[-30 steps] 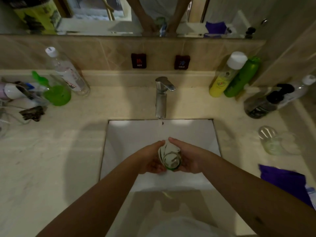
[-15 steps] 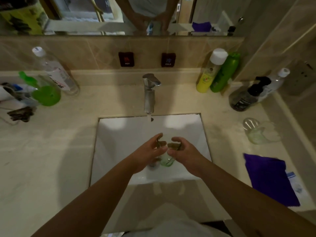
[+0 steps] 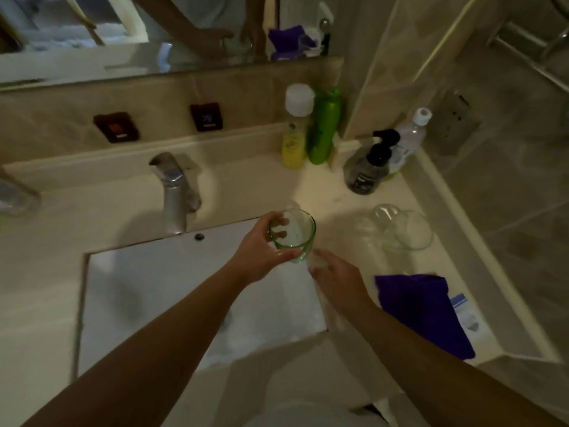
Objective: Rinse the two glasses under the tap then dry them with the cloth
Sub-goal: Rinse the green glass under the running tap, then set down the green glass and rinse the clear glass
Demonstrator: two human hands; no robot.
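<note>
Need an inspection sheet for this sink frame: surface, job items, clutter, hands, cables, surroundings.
Surface: beige stone counter around a white basin; tap at the back, no water stream visible.
Job's things: green-tinted glass held over the basin's right edge; second glass lying on its side on the counter to the right; purple cloth on the counter, nearer than that glass.
Clutter: yellow bottle, green bottle, dark pump bottle, clear bottle, all at the back right.
Hands: left hand grips the green-tinted glass; right hand just beside it, contact unclear.
Cables: nothing seen.
Surroundings: mirror above, tiled wall to the right.
</note>
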